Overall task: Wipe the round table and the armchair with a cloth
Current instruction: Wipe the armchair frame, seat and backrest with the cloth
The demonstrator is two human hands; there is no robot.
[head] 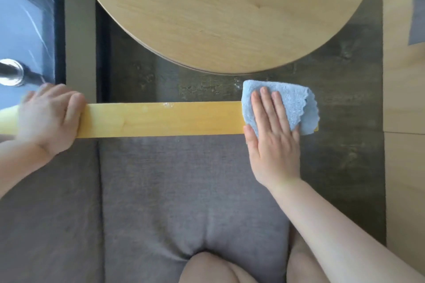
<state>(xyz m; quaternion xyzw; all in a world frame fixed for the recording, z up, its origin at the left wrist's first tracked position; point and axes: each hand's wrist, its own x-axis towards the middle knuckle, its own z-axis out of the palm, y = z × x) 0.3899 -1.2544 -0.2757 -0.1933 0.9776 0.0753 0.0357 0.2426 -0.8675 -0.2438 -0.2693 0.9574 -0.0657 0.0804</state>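
Note:
A round light-wood table (225, 11) fills the top of the view. Below it, the armchair's yellow wooden armrest (161, 119) runs left to right above the grey seat cushion (174, 190). A folded light-blue cloth (296, 103) lies over the armrest's right end. My right hand (271, 135) presses flat on the cloth with straight fingers. My left hand (50, 117) grips the armrest's left end, fingers curled over its far edge.
Dark floor (333, 89) shows between table and armrest. A dark glass door with a round metal handle (11, 72) stands at the left. Light wooden panels (402, 89) line the right side. My knees (207, 269) are at the bottom edge.

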